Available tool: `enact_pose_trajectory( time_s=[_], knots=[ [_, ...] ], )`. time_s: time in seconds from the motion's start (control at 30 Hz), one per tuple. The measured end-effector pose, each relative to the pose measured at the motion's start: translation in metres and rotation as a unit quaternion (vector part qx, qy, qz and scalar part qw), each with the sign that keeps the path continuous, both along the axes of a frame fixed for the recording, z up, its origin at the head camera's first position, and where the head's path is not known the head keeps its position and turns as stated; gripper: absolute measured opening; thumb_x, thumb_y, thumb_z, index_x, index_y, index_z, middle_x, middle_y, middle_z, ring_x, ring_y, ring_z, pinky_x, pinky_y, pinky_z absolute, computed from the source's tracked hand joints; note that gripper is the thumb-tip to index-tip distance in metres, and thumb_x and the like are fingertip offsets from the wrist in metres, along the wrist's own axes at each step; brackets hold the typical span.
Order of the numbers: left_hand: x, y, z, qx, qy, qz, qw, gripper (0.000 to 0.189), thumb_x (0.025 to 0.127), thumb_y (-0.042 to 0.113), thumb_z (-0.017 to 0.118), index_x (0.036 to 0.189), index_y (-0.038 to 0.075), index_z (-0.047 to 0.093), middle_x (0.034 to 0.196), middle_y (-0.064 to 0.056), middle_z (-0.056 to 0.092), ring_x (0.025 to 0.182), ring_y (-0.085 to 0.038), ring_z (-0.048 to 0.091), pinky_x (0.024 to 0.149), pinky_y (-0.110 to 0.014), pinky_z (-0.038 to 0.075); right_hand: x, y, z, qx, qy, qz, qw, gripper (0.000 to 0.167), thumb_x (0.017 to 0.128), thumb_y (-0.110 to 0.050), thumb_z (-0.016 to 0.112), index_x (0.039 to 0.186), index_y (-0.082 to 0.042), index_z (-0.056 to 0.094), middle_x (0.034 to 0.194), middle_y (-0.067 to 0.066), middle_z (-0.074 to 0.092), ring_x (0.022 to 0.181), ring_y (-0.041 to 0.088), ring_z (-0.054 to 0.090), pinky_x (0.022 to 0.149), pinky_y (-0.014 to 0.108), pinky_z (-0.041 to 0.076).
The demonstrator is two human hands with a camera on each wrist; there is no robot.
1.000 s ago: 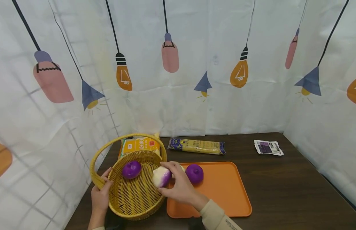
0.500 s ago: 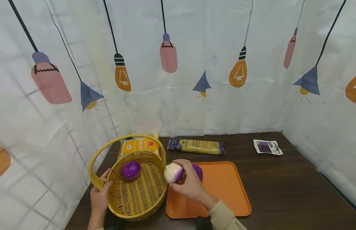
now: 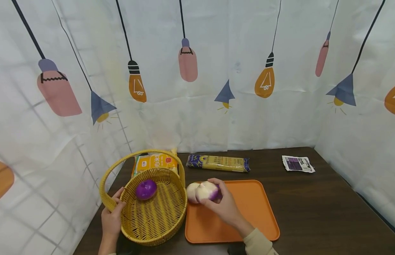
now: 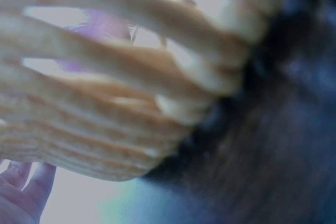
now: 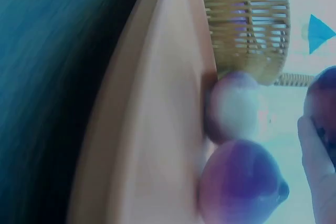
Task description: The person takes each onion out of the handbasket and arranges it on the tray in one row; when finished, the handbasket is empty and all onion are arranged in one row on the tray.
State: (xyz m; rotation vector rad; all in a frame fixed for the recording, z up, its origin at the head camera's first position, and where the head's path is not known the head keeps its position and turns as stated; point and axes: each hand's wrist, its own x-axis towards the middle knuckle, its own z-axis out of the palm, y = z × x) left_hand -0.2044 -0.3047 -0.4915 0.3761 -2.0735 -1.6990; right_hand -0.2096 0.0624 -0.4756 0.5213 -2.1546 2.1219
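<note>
Gripping the wicker basket [image 3: 153,219] at its handle [image 3: 103,187], the left hand [image 3: 111,221] seemingly steadied it, while the right hand [image 3: 225,206] pinched a purple-and-white onion [image 3: 205,191] over the orange tray [image 3: 210,228].

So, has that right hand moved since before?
Yes: against the orange tray in the head view, the right hand has shifted rightward, away from the basket.

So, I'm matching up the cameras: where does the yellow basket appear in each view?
Head: yellow basket lower part, left of centre.
Left wrist: basket close and blurred, across the upper left.
Right wrist: basket at the top, right of centre.
Shared landmark: purple vegetable inside, glimpsed through the weave in both wrist views.
</note>
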Motion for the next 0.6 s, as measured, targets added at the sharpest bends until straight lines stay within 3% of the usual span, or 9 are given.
enact_pose_trajectory(
  time_s=[0.17,0.5,0.6],
  knots=[
    [0.000,0.000,0.001,-0.004,-0.012,0.000,0.9999,0.017,0.100,0.009,0.050,0.101,-0.008,0.051,0.144,-0.006,0.052,0.125,-0.007,0.045,0.084,-0.012,0.034,-0.001,0.013,-0.003,0.008,0.001,-0.040,0.9992,0.063,0.081,-0.014,0.080,0.134,-0.013,0.046,0.131,0.015,0.051,0.109,0.031,0.056,0.081,0.032,0.054],
    [0.001,0.000,0.000,0.003,-0.009,-0.003,1.0000,0.025,0.100,0.008,0.049,0.120,-0.004,0.056,0.145,-0.004,0.051,0.123,-0.005,0.045,0.085,-0.011,0.034,-0.001,0.034,-0.004,0.004,0.001,-0.072,0.9974,0.063,0.081,-0.011,0.080,0.135,-0.019,0.048,0.138,0.010,0.046,0.116,0.034,0.055,0.085,0.031,0.053],
    [0.001,0.000,-0.001,0.000,-0.005,-0.003,1.0000,0.024,0.100,0.008,0.049,0.120,-0.005,0.056,0.145,-0.004,0.052,0.123,-0.005,0.045,0.086,-0.010,0.034,0.000,0.039,-0.006,0.010,-0.004,-0.084,0.9964,0.063,0.081,-0.012,0.080,0.135,-0.018,0.048,0.136,0.011,0.047,0.115,0.034,0.055,0.085,0.031,0.053]
  ],
)
